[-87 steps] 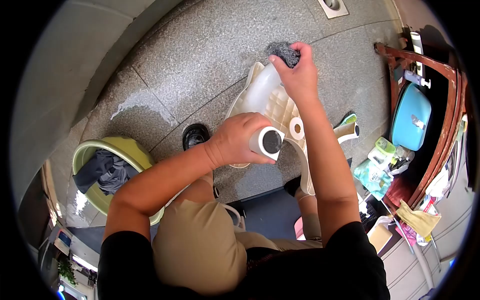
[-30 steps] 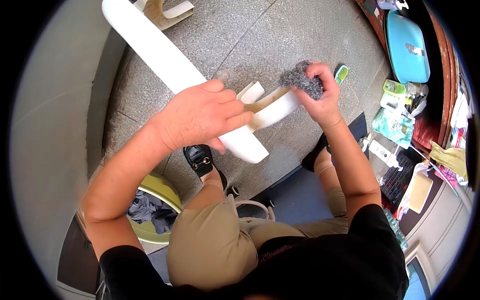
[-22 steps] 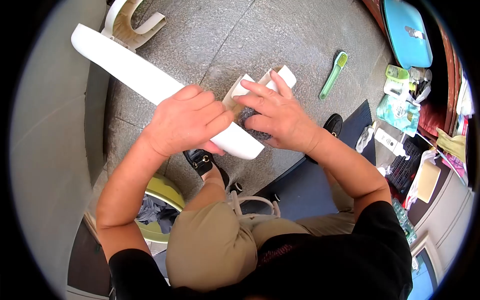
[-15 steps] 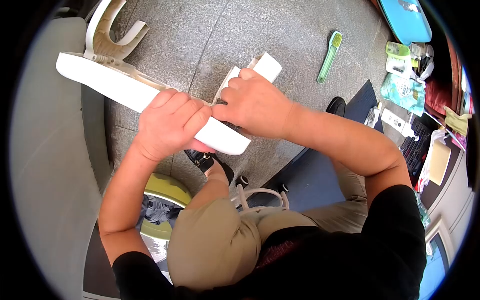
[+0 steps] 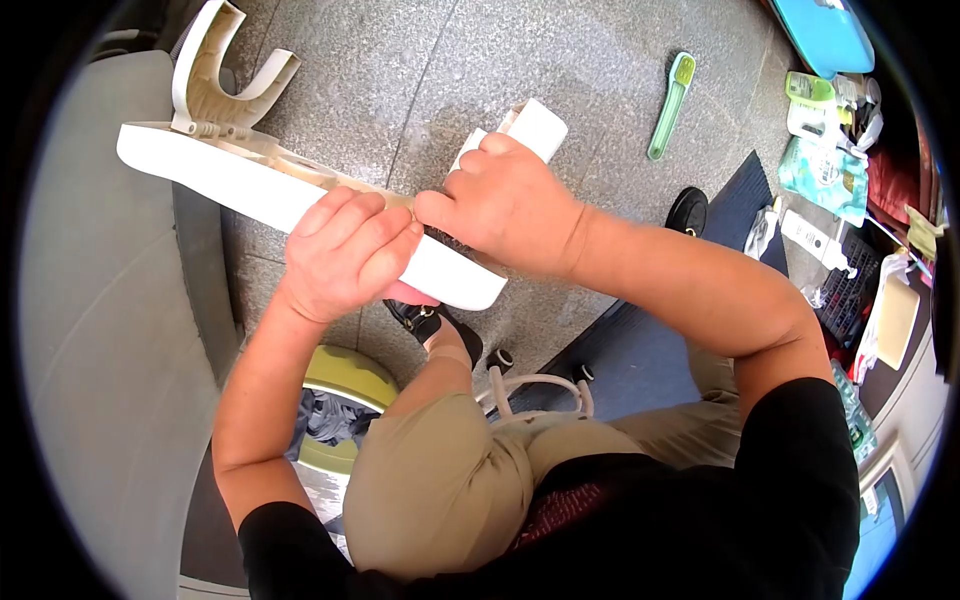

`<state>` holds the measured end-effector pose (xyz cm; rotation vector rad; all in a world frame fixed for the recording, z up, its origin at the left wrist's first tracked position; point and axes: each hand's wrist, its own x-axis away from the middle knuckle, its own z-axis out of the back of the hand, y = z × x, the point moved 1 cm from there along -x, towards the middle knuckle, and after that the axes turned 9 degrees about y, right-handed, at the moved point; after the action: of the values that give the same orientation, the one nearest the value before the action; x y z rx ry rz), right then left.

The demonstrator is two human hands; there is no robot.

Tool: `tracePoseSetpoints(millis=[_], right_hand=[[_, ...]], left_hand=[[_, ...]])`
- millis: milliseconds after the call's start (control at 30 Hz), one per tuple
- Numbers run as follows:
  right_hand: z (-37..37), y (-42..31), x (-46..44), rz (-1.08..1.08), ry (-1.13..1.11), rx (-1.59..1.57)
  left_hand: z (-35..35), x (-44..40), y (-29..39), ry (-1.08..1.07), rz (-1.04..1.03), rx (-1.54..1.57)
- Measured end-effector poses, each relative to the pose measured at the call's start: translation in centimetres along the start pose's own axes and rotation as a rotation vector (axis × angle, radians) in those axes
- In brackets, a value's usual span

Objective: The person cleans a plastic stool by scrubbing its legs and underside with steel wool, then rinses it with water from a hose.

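A long white plastic piece with a hollow inner side (image 5: pixel 220 185) lies slantwise in front of me. At its far left end a U-shaped plastic arm (image 5: pixel 205 75) stands up from a hinge-like joint. My left hand (image 5: pixel 350 245) is closed around the long piece near its right part, fingers over the top. My right hand (image 5: pixel 510 205) is closed on a second, shorter white part (image 5: pixel 538 128) that sticks up beside the long one. Its thumb side meets the long piece's edge, and the joint there is mostly hidden by my fingers.
A green-handled brush (image 5: pixel 670 110) lies on the grey tiled floor (image 5: pixel 600 60). To the left stands a grey padded seat (image 5: pixel 100 300). A yellow-green bin (image 5: pixel 350 370) with dark cloth-like contents is by my leg. At right are a teal packet (image 5: pixel 825 175) and a black keyboard (image 5: pixel 850 285).
My right thumb now stretches further toward the long piece's edge. Both hands keep hold of the white plastic. The whole view has shifted slightly.
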<state>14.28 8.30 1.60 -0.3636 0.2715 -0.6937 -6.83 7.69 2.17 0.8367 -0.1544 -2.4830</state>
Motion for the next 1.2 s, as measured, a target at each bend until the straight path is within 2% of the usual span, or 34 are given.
tracePoseSetpoints(millis=[33,100,133,200,267,333,367,433,533,767,833,867,933,967,1067,1200], right_hand=[[0.1,-0.1,-0.4,-0.003,0.003,-0.002],[0.5,0.3,-1.6,-0.200,-0.106,-0.065],[0.6,1.1,-1.6,-0.200,-0.102,-0.064],[1.4,2.9,-0.7,-0.054,0.235,-0.212],[2.7,4.0,-0.2,-0.091,0.173,-0.287],[3.7,3.7,0.0,0.082,0.078,-0.328],[2.9,2.9,0.2,0.078,0.076,-0.327],[0.3,0.3,0.5,0.204,-0.024,-0.230],[0.1,-0.6,-0.2,0.147,-0.131,-0.107],[0.7,-0.4,-1.2,0.095,-0.315,-0.091],[0.9,0.1,-0.7,0.092,-0.054,0.011],[1.3,0.6,-1.0,0.092,-0.056,0.008],[2.9,2.1,-2.0,-0.056,0.100,0.008],[3.5,3.0,-2.1,0.021,0.195,0.051],[4.2,3.3,-1.8,0.069,0.146,-0.133],[2.0,0.6,-0.9,0.152,0.071,-0.035]], left_hand=[[-0.1,0.0,0.1,0.010,0.016,0.005],[0.1,0.2,0.3,0.012,0.014,0.006],[0.1,0.4,0.3,0.016,0.015,0.005],[0.2,0.9,0.3,0.006,0.012,0.010],[0.4,1.2,0.3,-0.001,0.006,0.016],[0.3,1.3,0.3,0.030,0.010,0.020],[0.3,1.0,0.3,0.032,0.009,0.025],[0.5,0.5,0.5,0.039,0.050,0.047],[0.3,0.5,0.5,0.048,0.044,0.033],[-0.3,1.2,0.1,0.049,0.026,0.010],[-0.5,0.8,-0.1,0.066,0.013,0.005],[-0.5,0.7,0.0,0.065,0.016,0.006],[-0.2,0.5,0.2,0.060,0.045,0.008],[-0.2,1.0,0.2,0.062,0.050,0.025],[0.0,1.6,0.3,0.052,0.043,0.018],[0.1,1.2,0.5,0.052,0.069,0.022]])
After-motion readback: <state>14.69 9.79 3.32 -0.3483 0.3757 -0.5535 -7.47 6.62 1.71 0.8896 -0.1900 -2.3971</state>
